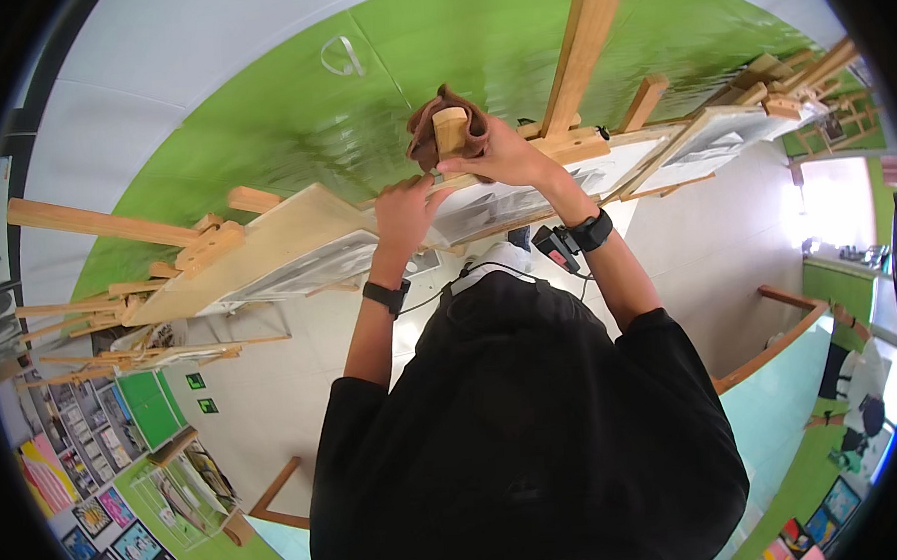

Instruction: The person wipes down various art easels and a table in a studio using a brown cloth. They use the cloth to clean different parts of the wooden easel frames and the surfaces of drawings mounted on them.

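A brown cloth (421,135) is wrapped around the top end of a wooden easel post (451,133). My right hand (499,154) grips the cloth against the post, its thumb lying across the near side. Just left of it, my left hand (404,210) rests with bent fingers on the upper edge of a board; whether it grips that edge I cannot tell. Below both hands, a sheet with a grey drawing (483,212) lies on the board. Each wrist wears a black strap, with a small device (556,249) on the right one.
Easels with drawing boards (296,219) stand on the left, and more boards (720,148) on the right. A tall wooden post (585,49) rises right of my hands before the green wall (276,122). Wood-edged pale blue tables (779,371) stand behind me.
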A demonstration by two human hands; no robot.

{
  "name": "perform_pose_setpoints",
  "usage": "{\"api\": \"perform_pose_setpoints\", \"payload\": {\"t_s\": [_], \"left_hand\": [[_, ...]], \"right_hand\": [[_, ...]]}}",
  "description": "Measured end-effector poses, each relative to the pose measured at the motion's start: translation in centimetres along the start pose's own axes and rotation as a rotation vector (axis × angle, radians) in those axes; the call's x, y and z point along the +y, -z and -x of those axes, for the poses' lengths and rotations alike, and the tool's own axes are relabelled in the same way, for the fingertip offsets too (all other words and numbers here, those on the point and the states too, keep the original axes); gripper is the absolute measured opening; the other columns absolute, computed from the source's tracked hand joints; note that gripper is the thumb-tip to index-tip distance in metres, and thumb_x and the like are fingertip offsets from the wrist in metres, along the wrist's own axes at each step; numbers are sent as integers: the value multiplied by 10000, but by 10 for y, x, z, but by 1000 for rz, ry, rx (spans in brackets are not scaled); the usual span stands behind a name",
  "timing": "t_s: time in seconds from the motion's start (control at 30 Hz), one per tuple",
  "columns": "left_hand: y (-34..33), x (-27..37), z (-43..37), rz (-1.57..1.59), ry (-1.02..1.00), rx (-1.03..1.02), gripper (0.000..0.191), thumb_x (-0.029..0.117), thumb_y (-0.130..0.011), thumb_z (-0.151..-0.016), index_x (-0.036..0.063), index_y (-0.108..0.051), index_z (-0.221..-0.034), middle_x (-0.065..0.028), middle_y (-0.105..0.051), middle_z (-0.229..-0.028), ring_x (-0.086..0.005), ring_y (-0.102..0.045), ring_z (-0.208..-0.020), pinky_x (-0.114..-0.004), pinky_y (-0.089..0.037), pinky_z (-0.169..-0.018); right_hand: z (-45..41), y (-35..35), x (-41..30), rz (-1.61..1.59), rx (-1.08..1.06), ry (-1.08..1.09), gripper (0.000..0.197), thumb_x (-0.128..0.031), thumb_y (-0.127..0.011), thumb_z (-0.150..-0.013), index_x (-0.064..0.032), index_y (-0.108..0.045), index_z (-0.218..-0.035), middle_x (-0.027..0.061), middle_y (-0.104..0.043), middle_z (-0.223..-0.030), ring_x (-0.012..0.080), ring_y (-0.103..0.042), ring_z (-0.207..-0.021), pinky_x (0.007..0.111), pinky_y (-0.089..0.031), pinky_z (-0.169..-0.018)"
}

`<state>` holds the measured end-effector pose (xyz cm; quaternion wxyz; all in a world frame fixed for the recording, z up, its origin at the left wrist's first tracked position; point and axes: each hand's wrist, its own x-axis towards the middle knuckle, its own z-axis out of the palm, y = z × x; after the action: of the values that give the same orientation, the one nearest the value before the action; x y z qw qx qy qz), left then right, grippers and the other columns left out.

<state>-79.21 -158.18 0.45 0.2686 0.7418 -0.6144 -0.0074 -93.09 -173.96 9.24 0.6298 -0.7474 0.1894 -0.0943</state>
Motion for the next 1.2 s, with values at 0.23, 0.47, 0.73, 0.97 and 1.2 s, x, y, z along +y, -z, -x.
{"api": "perform_pose_setpoints", "payload": {"t_s": [0.23, 0.47, 0.73, 0.97, 1.2], "left_hand": [[-3, -2, 3, -127, -46, -43, 374, 440, -661, -876, 67, -658, -857, -105, -661, -774, -329, -641, -681, -410, -491, -608], [-5, -9, 6, -116, -32, -67, 389, 459, -621, -899, 74, -672, -921, -96, -676, -799, -315, -666, -709, -412, -511, -610], [-6, -7, 6, -112, -67, -15, 373, 445, -639, -886, 75, -638, -840, -80, -630, -740, -296, -637, -672, -396, -488, -608], [-9, -8, 4, -160, -64, -18, 423, 515, -598, -901, 99, -672, -895, -72, -683, -821, -330, -657, -683, -413, -508, -586], [-11, -8, 11, -251, -64, 49, 439, 505, -602, -900, 83, -612, -779, -72, -655, -767, -299, -650, -664, -392, -505, -579]], "right_hand": [[16, -49, 12, -747, 418, 207, 643, -239, -459, -978, 19, -209, -1511, 123, -350, -1520, 206, -329, -1394, 338, -227, -1160], [53, -61, 58, -445, 280, 70, 766, -319, -394, -950, -54, -50, -1581, 89, -127, -1631, 214, -167, -1469, 345, -114, -1186], [56, -46, 72, -450, 173, 219, 724, -185, -507, -913, 13, -190, -1533, 122, -293, -1563, 227, -270, -1445, 355, -202, -1177], [31, -52, 51, 275, 586, 163, 568, -107, -710, -805, 14, -460, -1300, 207, -644, -1042, 347, -649, -983, 408, -522, -812], [21, -48, 43, 499, 653, 162, 378, -142, -723, -767, 2, -546, -1069, 235, -661, -835, 455, -628, -825, 445, -527, -706]]}}
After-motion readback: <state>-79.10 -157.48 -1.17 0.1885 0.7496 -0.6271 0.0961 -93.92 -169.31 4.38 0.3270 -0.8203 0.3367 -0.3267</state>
